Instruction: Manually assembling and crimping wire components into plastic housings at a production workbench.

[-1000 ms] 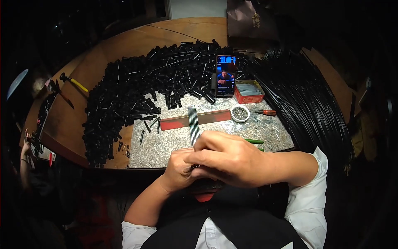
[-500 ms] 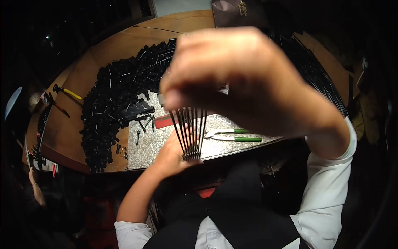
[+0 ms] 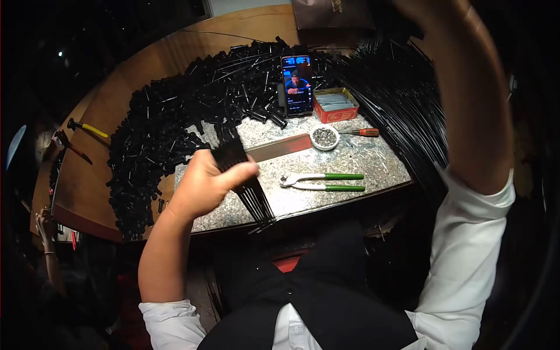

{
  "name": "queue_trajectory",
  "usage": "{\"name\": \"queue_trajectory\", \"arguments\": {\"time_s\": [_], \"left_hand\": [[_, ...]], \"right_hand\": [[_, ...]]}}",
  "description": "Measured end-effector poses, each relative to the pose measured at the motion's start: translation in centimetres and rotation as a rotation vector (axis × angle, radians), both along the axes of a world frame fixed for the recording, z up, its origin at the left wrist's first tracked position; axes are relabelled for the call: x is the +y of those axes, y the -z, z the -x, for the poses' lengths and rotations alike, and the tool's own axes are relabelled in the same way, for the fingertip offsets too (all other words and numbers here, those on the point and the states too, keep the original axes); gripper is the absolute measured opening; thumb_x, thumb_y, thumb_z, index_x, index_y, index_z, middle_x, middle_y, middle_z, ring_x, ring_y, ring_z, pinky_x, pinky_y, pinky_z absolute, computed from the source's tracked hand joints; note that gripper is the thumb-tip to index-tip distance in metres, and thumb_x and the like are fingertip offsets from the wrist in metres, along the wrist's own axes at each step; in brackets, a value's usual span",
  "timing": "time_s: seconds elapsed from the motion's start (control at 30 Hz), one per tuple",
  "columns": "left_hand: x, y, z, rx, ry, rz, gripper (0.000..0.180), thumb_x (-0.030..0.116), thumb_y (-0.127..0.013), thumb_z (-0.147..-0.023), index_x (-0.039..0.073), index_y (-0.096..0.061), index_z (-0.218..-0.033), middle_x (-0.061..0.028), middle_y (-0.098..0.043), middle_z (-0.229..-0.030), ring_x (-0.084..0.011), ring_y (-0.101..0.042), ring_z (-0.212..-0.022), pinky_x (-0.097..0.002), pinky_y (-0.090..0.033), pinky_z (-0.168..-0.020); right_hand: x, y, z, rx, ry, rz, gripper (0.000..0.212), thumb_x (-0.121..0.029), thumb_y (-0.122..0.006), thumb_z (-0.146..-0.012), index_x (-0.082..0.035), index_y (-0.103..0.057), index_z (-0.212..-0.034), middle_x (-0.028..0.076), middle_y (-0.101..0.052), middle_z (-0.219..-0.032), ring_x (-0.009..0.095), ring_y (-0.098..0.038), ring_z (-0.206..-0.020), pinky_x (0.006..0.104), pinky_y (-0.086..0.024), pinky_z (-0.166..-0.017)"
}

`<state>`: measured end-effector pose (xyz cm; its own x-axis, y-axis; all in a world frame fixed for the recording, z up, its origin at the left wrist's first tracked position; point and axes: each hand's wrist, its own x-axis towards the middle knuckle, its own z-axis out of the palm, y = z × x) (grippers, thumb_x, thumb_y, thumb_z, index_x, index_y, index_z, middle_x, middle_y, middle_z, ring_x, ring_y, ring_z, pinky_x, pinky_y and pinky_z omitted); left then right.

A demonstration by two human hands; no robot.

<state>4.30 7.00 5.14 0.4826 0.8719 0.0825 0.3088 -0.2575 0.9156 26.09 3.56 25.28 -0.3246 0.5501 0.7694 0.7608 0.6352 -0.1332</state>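
My left hand [image 3: 213, 184] is closed around a bundle of thin black rods [image 3: 252, 195], its thumb laid across them. The rods slant from dark upper ends above the fist down to the worktop's front edge. My right arm is raised on the right; only part of my right hand [image 3: 417, 7] shows at the top edge, and its fingers are out of sight. Right of the rods lie pincers with green handles [image 3: 344, 176]. Behind them, a long flat bar [image 3: 280, 147] rests beside a white bowl of small metal pieces [image 3: 325, 138].
A large heap of black parts [image 3: 151, 134] covers the left and back. Long black rods [image 3: 402, 99] are piled at right. A phone [image 3: 297, 84], a red tin [image 3: 336, 107] and a screwdriver [image 3: 366, 132] stand or lie behind. Another person's hand [image 3: 44, 224] shows at far left.
My right hand has left the rods' upper ends and moved up to the top edge. My left hand has shifted up and left, now gripping the rods, which were spread before and are now bunched.
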Motion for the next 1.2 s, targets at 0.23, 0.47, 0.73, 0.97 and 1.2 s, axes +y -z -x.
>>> {"name": "queue_trajectory", "arguments": {"time_s": [0.23,0.47,0.73,0.97,1.2], "left_hand": [[0.1,9.6,2.3,-0.715,-0.452,0.281,0.021,0.019,-0.063,-0.087,-0.001,-0.060,-0.092,-0.0139,-0.067,-0.083,-0.0180,-0.066,-0.067,-0.0276,-0.055,-0.054],[-3.2,14.0,-1.0,-1.049,-0.575,0.394,0.024,0.025,-0.056,-0.093,0.002,-0.061,-0.099,-0.0116,-0.066,-0.094,-0.0182,-0.065,-0.076,-0.0309,-0.057,-0.059],[-6.7,12.7,-3.6,-1.054,-0.209,0.608,0.048,0.032,-0.042,-0.099,-0.013,-0.050,-0.111,-0.0233,-0.061,-0.110,-0.0294,-0.063,-0.099,-0.0364,-0.053,-0.084],[-10.7,9.4,-1.6,-0.501,0.223,0.585,0.029,0.011,-0.049,-0.095,-0.009,-0.053,-0.117,-0.0226,-0.065,-0.102,-0.0257,-0.067,-0.087,-0.0303,-0.055,-0.073],[-8.8,5.5,0.6,-0.429,-0.107,-0.055,0.018,0.009,-0.052,-0.093,-0.005,-0.061,-0.100,-0.0156,-0.068,-0.084,-0.0112,-0.061,-0.062,-0.0211,-0.049,-0.057]], "right_hand": [[-4.4,26.3,3.5,0.792,-0.674,1.373,0.032,-0.029,-0.048,-0.097,-0.002,-0.049,-0.114,0.003,-0.055,-0.082,0.008,-0.055,-0.063,0.0242,-0.048,-0.053],[-3.9,36.4,7.5,1.632,-0.696,1.244,0.048,-0.044,-0.034,-0.099,0.001,-0.047,-0.107,0.008,-0.056,-0.083,0.015,-0.054,-0.059,0.0289,-0.048,-0.056],[0.3,29.9,1.6,1.444,-0.292,1.033,0.035,-0.031,-0.045,-0.097,0.002,-0.059,-0.100,0.009,-0.060,-0.078,0.011,-0.053,-0.054,0.0243,-0.046,-0.043],[0.9,22.6,-2.0,0.577,-0.442,1.044,0.021,-0.019,-0.054,-0.092,-0.001,-0.063,-0.089,0.002,-0.059,-0.072,0.005,-0.049,-0.049,0.0200,-0.038,-0.043],[1.1,30.5,1.9,0.047,-0.593,1.055,0.034,-0.031,-0.058,-0.089,0.003,-0.060,-0.093,0.024,-0.062,-0.080,0.036,-0.061,-0.076,0.0406,-0.048,-0.070]]}}
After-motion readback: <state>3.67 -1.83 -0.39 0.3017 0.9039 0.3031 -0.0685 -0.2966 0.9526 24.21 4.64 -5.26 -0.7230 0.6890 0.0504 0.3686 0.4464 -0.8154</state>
